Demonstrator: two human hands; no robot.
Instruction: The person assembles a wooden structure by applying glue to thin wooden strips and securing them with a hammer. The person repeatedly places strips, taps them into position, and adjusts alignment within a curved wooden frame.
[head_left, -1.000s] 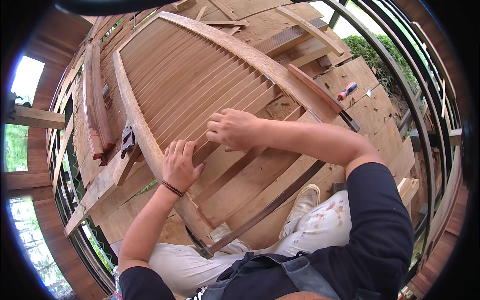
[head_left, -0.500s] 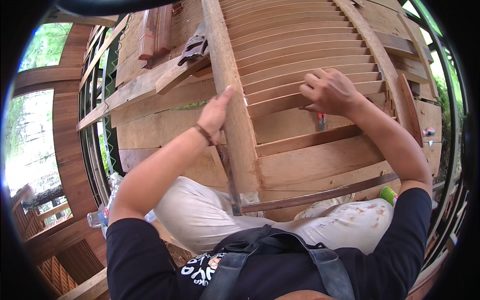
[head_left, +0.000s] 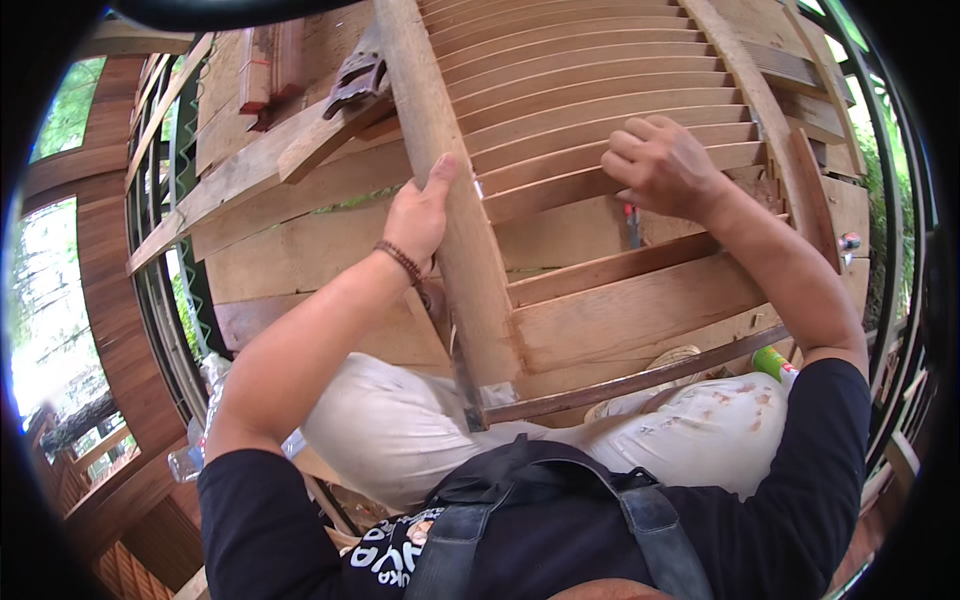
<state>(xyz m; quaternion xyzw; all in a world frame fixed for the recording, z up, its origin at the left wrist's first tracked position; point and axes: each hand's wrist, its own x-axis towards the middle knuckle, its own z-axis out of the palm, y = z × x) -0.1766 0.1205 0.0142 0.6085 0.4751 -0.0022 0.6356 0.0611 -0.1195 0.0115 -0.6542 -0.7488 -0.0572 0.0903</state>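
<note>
The view has swung since a sec ago: the louvred wooden shutter (head_left: 600,170) now fills the top and middle of the pic, w/ its bottom end down near the person's lap. Back then it lay more slanted, across the upper left. The hands moved too.

The left hand (head_left: 420,215) is at center-left. It was flat on the side rail before; now its fingers wrap the left edge of that rail (head_left: 450,200), thumb on top, holding it. A dark bead bracelet (head_left: 402,260) sits on the wrist.

The right hand (head_left: 660,165) is at upper right. Fingers are curled in, knuckles up, pressing on a slat (head_left: 560,160). Can't tell if it pinches anything small. So the shutter looks pulled in closer & held steady w/ both hands, ready for slat work.

Just below the right hand a small red-handled tool (head_left: 631,222) pokes out by the bare boards.

Packages etc.: a green cap or can top (head_left: 768,362) shows at right, by the knee. A clear plastic bottle (head_left: 200,440) lies at lower left, by the elbow. A metal clamp (head_left: 355,75) sits upper left, on a plank. No signs seen.
</note>
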